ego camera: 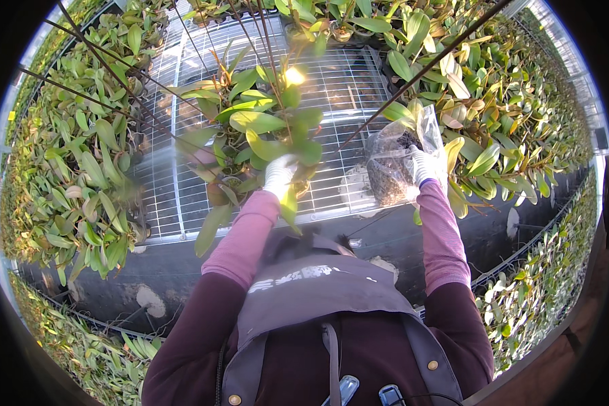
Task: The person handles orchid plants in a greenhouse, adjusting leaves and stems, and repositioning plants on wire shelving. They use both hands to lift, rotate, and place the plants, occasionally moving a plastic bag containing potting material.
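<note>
My left hand (281, 175), in a white striped glove, is among the lower leaves of a potted orchid (264, 122) with long flower stalks; the leaves partly hide its fingers, so its grip cannot be made out. This plant stands with a few others in a group on the wire mesh bench (335, 132). My right hand (425, 165), gloved alike, is at the opening of a clear plastic bag (385, 167) of dark brown potting medium. The bag stands near the bench's front edge, and the fingertips touch the dark medium at its top. Whether they pinch any is unclear.
Dense rows of potted orchids stand at left (96, 167) and right (492, 116), with more behind. Several thin dark flower stalks (426, 71) cross the view above the bench. Below its front metal edge (223, 233) lies dark ground sheeting, and further plants fill both lower corners.
</note>
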### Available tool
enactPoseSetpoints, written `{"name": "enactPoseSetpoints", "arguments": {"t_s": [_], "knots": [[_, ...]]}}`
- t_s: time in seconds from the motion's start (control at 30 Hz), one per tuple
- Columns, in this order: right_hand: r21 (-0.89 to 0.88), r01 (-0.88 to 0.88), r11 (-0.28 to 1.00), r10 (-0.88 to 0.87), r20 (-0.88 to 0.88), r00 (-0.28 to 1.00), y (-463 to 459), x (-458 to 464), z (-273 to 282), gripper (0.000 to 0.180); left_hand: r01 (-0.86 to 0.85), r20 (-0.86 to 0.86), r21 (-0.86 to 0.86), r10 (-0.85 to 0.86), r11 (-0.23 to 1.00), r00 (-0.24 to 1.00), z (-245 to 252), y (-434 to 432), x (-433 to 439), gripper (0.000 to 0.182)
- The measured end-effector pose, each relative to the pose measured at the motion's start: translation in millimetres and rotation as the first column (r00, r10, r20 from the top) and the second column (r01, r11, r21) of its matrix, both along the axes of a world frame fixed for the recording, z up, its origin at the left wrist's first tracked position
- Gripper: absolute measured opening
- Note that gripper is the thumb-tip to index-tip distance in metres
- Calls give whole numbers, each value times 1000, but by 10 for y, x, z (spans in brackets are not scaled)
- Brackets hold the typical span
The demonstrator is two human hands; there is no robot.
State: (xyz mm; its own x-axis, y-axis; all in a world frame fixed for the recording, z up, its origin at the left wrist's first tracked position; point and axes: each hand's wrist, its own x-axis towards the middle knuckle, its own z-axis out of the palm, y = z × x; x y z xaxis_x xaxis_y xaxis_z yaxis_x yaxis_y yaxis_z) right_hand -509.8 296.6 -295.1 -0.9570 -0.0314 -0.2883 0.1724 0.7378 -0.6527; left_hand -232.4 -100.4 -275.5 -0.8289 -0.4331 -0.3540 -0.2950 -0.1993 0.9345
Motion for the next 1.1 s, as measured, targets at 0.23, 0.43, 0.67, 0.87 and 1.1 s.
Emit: {"name": "enactPoseSetpoints", "arguments": {"t_s": [0.23, 0.43, 0.67, 0.87, 1.1], "knots": [[49, -146, 988, 143, 71, 987, 49, -3, -179, 29, 93, 196, -642, 46, 761, 979, 450, 187, -68, 35], [-422, 153, 894, -46, 252, 967, -85, 123, -183, 29, -190, -69, -547, 182, 815, 981, 453, 301, -90, 41], [315, -365, 876, 388, -11, 921, -126, 191, -88, 39, -185, -125, -681, 137, 708, 983, 309, 172, -124, 22], [-210, -197, 958, 208, 29, 978, 13, 73, -371, 25, -224, -76, -728, 249, 648, 966, 90, 105, -249, 26], [-48, -152, 987, 154, 41, 987, 23, 165, -223, 20, -324, 37, -551, 410, 769, 911, -18, 218, -326, 32]]}}
